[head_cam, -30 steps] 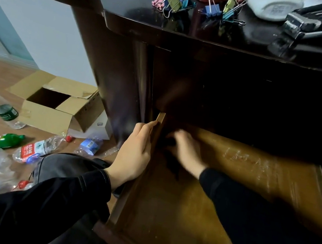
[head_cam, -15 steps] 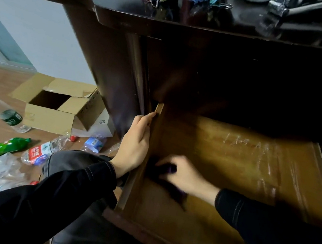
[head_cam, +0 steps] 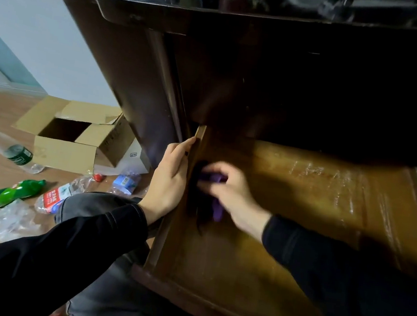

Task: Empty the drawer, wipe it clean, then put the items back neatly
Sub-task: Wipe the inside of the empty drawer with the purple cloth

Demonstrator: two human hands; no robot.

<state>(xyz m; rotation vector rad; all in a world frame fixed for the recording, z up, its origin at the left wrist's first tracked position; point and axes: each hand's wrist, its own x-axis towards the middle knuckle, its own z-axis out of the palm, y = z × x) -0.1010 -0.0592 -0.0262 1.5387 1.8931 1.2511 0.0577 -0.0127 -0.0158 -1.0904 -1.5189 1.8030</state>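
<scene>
Drawer (head_cam: 296,247): pulled out of the dark desk, bare inside, wiping step in hand. My left hand (head_cam: 170,179) lies flat along the drawer's left wall with fingers extended, steadying it; my right hand (head_cam: 229,192) is closed around a purple cloth (head_cam: 214,198), pressed to the floor just beside that wall. Next, I judge: sweep rightward across the streaked far boards.
</scene>
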